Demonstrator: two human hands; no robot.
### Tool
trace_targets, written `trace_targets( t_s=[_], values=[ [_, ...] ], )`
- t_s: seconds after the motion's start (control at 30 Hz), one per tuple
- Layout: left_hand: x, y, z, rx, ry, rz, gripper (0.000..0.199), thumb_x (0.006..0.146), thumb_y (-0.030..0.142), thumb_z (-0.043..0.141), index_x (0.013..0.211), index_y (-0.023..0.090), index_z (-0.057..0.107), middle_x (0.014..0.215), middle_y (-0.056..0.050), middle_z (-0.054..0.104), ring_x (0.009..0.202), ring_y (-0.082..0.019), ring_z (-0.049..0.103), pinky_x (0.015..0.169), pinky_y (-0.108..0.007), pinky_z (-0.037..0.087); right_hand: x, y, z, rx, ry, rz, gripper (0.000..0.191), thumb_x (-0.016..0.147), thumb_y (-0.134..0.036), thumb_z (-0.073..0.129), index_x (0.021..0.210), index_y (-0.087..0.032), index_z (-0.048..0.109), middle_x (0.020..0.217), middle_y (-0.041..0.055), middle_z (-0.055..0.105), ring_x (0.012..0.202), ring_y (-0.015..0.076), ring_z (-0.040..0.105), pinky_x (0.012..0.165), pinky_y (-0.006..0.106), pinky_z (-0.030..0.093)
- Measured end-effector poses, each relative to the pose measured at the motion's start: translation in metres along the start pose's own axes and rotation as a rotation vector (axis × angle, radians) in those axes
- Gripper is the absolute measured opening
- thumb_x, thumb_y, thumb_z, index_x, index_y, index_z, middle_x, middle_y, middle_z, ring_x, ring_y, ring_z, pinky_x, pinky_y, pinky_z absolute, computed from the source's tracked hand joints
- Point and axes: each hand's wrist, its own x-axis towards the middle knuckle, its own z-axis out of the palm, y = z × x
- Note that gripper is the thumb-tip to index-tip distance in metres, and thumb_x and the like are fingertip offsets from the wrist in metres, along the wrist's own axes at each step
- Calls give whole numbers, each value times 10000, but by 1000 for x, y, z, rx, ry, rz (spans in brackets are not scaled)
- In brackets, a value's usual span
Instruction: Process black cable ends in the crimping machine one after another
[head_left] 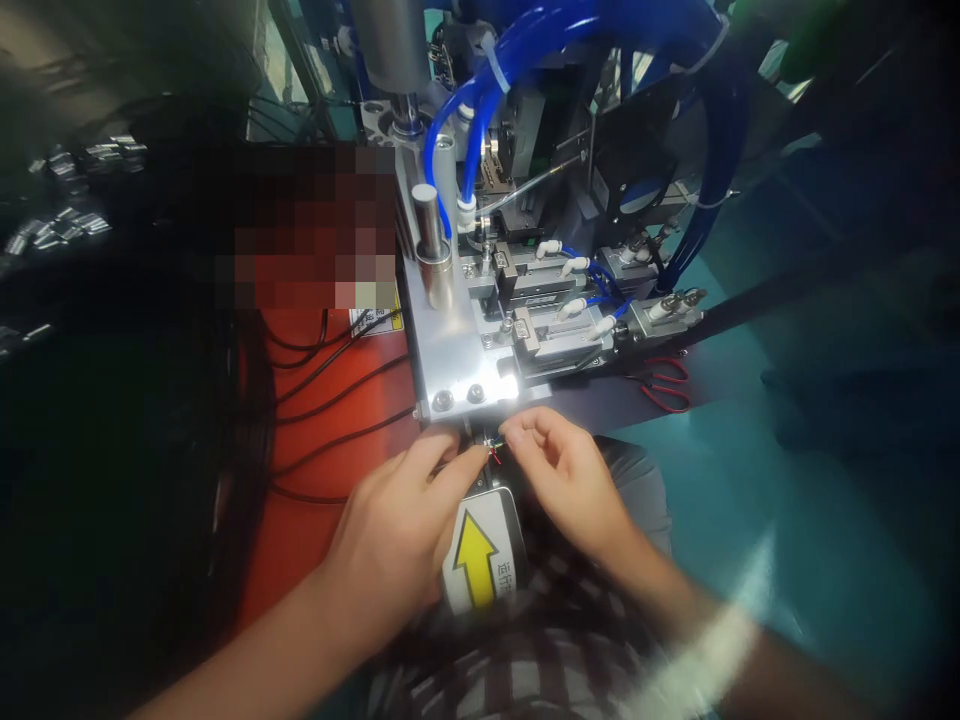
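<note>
Both my hands are at the front edge of a metal machine plate. Thumb and fingers of my left hand are pinched together beside some small thin wires, one of them red. To the right, my right hand has its thumb and index fingertip together at the other side of these wires. The wire ends are too small to make out clearly. Just below the fingertips lies a white label with a yellow arrow.
Pneumatic cylinders with white fittings and blue tubes stand behind and right of the plate. Black cables cross the red surface on the left. Red-handled scissors or pliers lie at the right.
</note>
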Motion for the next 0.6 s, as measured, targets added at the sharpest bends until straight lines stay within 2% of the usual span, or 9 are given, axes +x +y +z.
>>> trace_targets(
  t_s=[0.27,0.6],
  values=[
    [0,0,0,16,25,7,302,881,89,437,1091,121,651,873,-91,624,729,-203,654,552,-276,523,0,-3,4,-39,-13,-109,125,910,-241,482,821,-178,543,681,-18,527,593,110,491,581,231,412],
    [-2,-2,1,23,9,12,295,902,119,428,1121,133,626,917,-88,612,746,-185,635,570,-262,509,0,-4,3,-79,-42,-165,118,917,-237,465,833,-184,530,714,-4,550,629,123,524,612,240,431]
  ],
)
